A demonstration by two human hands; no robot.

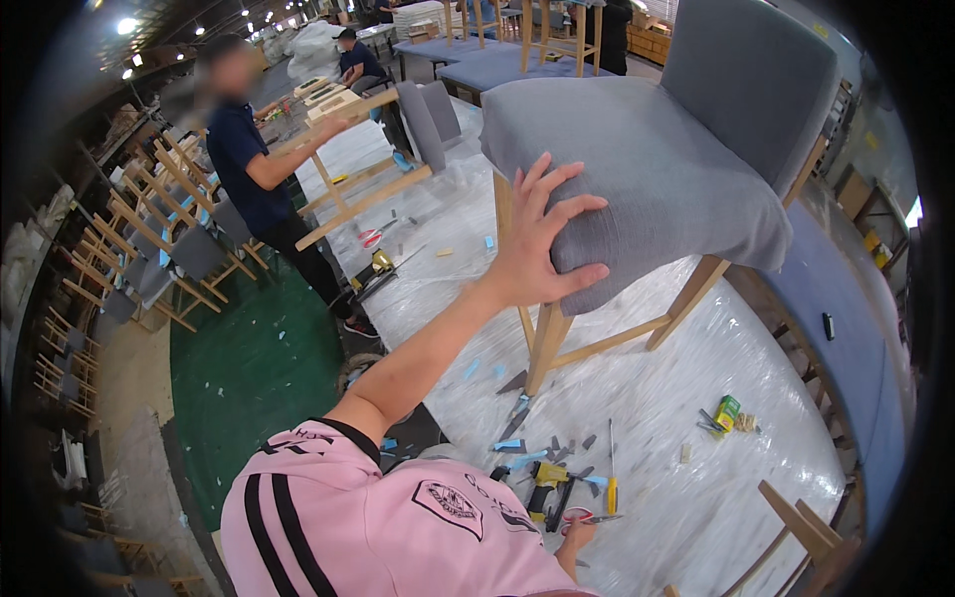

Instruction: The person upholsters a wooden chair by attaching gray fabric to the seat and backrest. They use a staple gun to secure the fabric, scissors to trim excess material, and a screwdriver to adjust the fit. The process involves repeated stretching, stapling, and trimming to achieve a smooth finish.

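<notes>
A tall chair (637, 129) with grey upholstery and pale wooden legs stands on the plastic-covered table (686, 368). Loose grey fabric drapes over its seat edges. My left hand (545, 239) lies against the near seat corner, fingers and thumb spread wide over the cloth. Lower down, close to my body, my right hand (575, 543) is closed at the red handles of a pair of scissors (591, 517); its fingers are partly hidden. Beside the scissors are a yellow and black staple gun (547, 486) and a screwdriver (612, 493) with a yellow handle.
Grey and blue scraps (517, 453) litter the table. A small green and yellow box (728, 413) lies right. A wooden frame (801, 522) rises at lower right. Across the table's left side, a person (244, 149) holds another chair (348, 184) near a second staple gun (378, 267).
</notes>
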